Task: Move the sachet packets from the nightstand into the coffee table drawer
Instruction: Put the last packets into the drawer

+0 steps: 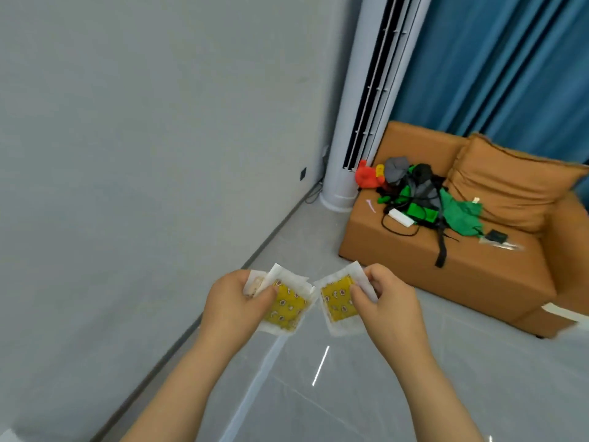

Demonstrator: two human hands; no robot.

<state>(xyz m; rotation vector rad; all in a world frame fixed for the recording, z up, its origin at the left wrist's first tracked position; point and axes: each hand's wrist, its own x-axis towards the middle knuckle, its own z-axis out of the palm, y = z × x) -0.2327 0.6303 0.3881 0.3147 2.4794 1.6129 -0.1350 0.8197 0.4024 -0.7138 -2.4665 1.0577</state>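
Observation:
My left hand (pixel 234 303) grips a small stack of sachet packets (pixel 288 306), white-edged with a yellow patterned middle; more than one edge shows behind the top one. Thumb and fingers of my right hand (pixel 387 303) pinch a single matching sachet packet (pixel 338 303). Both are held in the air over the grey floor, side by side and almost touching. Neither the nightstand nor the coffee table drawer is in view.
An orange sofa (pixel 471 269) stands at the right, its seat strewn with green, red and dark items and cables (pixel 417 196). A tall white air conditioner (pixel 353 129) fills the corner before blue curtains (pixel 510 65). A grey wall (pixel 143 138) runs along the left.

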